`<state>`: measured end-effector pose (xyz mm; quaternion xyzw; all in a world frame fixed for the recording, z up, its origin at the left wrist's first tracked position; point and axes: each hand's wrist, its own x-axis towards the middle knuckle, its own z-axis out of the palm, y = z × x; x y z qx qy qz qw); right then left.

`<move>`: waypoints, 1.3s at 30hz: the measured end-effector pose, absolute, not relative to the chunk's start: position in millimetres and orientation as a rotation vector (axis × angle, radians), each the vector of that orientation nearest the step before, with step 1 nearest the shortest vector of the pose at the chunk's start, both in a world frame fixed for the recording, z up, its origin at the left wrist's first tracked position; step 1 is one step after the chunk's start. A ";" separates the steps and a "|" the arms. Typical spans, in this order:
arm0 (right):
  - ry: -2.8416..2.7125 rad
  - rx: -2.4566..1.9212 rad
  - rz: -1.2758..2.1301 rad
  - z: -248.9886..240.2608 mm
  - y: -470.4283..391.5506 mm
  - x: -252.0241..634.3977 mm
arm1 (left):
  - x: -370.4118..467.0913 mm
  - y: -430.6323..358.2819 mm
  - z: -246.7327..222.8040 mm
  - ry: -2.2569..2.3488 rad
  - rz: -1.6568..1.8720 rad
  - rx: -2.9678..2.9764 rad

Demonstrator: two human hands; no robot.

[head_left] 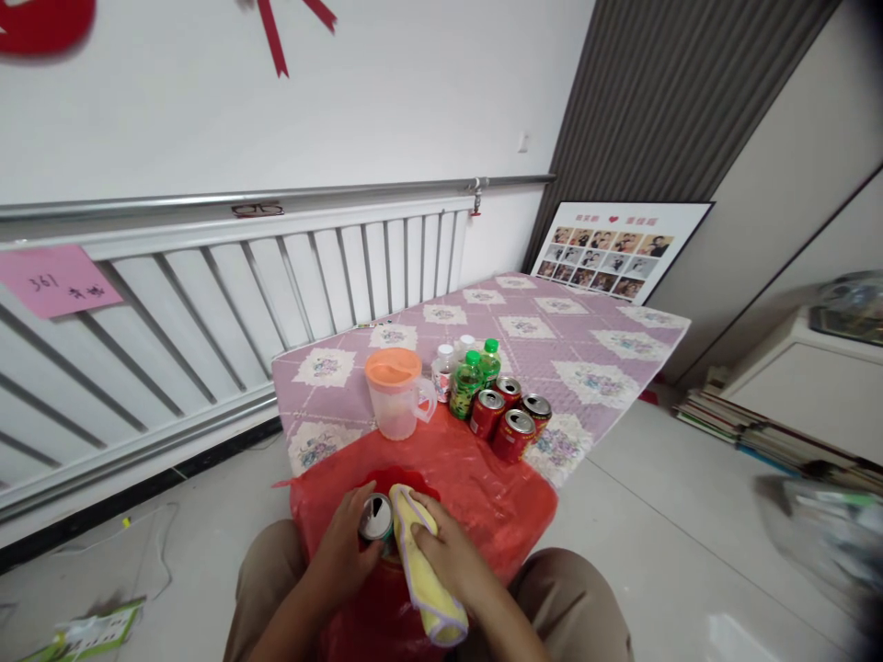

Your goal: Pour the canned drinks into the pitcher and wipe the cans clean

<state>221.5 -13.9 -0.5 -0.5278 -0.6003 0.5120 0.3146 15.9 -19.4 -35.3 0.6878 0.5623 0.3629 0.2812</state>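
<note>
My left hand is wrapped round an opened drink can, its silver top facing up. My right hand grips a yellow cloth with a pale purple edge, close beside the can. Both hands are over a red plastic sheet that covers the table's near edge and hangs down between the knees. Below the hands is a red container, mostly hidden by them and the cloth.
On the flowered tablecloth stand a clear pitcher with an orange lid, several red cans, green-capped bottles and white-capped bottles. A white radiator runs behind. A photo board leans at the far end.
</note>
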 end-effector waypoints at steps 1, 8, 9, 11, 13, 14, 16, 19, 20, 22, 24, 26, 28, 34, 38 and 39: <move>-1.599 -1.409 1.349 -3.5 -14.3 222.1 | 14.0 -18.8 -35.5 1.475 0.969 1.837; -1.627 -1.396 1.338 -6.9 -13.9 225.2 | 5.8 -15.2 -30.4 1.333 0.886 1.835; -1.607 -1.380 1.331 -3.8 -13.0 224.8 | 5.8 -14.5 -29.7 1.326 0.879 1.834; -1.569 -1.347 1.325 2.4 -11.1 223.6 | 6.5 -13.3 -28.6 1.302 0.874 1.838; -1.548 -1.330 1.327 5.6 -9.8 222.4 | 7.0 -12.3 -28.1 1.269 0.875 1.852; -1.549 -1.332 1.331 5.4 -9.5 222.1 | 6.8 -11.9 -28.0 1.256 0.875 1.858; -1.575 -1.344 1.342 1.1 -9.6 222.4 | 5.5 -11.1 -28.1 1.253 0.870 1.867; -1.641 -1.368 1.345 -10.1 -11.1 224.3 | 2.6 -10.6 -29.2 1.264 0.845 1.867; -1.659 -1.376 1.338 -13.4 -11.7 224.9 | 2.1 -10.8 -29.9 1.267 0.836 1.867; -1.670 -1.391 1.324 -17.8 -12.8 225.5 | 3.3 -12.2 -31.9 1.279 0.829 1.873; -1.656 -1.402 1.329 -19.0 -13.3 225.3 | 7.5 -15.2 -34.4 1.340 0.861 1.885; -1.638 -1.408 1.346 -17.6 -13.7 224.8 | 14.0 -19.3 -36.9 1.467 0.920 1.880; -1.621 -1.414 1.351 -14.7 -13.9 224.5 | 20.5 -23.1 -38.8 1.617 0.977 1.845; -1.560 -1.386 1.330 1.3 -13.3 224.6 | 24.2 -23.2 -39.7 1.608 1.043 1.841; -1.554 -1.349 1.324 4.2 -11.7 223.7 | 18.4 -18.7 -39.2 1.471 1.033 1.843; -1.566 -1.352 1.330 2.1 -11.5 223.4 | 17.1 -17.9 -38.9 1.449 1.028 1.837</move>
